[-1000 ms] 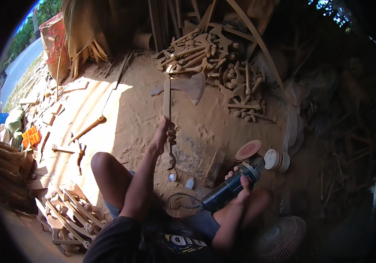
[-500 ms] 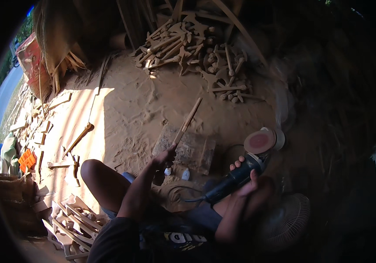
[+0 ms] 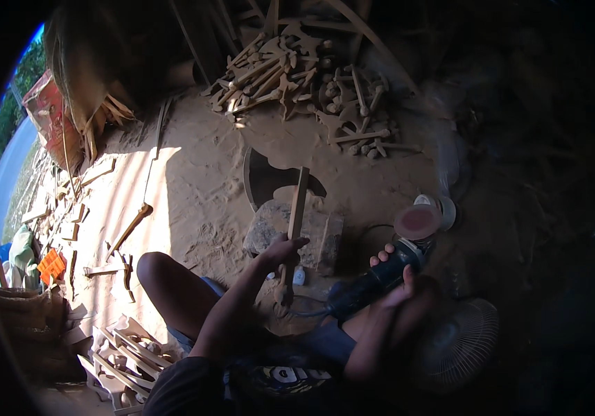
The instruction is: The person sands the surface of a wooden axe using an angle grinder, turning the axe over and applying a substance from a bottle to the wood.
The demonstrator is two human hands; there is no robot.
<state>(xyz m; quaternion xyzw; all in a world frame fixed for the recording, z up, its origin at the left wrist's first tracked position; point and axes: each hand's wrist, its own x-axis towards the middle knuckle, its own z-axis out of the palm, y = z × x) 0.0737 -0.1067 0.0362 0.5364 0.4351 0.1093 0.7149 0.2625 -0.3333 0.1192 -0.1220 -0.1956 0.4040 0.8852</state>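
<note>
My left hand [image 3: 283, 251] is wrapped around the straight bar of a wooden piece [image 3: 298, 204], which stands up from my fist. A wide, curved flat part shows behind the bar, darker on its face and pale along its left edge. My right hand [image 3: 396, 274] grips the body of a dark green angle grinder [image 3: 370, 286], thumb on one side and fingertips on the other. A round reddish sanding disc [image 3: 417, 222] sits at the grinder's head, facing up, to the right of the wooden piece and apart from it. Whether the disc spins I cannot tell.
Below the wooden piece lies a worn block [image 3: 327, 243], with a small white bottle [image 3: 299, 276] near it. Cut wooden parts form a far pile [image 3: 287, 69] and another pile [image 3: 124, 357] at my left. A fan [image 3: 457, 343] stands at my right. Scraps [image 3: 127, 225] lie in the sunlight.
The wooden piece has turned in my left hand, from a thin edge-on slant to nearly upright with its wide curved part showing. The grinder has shifted slightly right in the picture.
</note>
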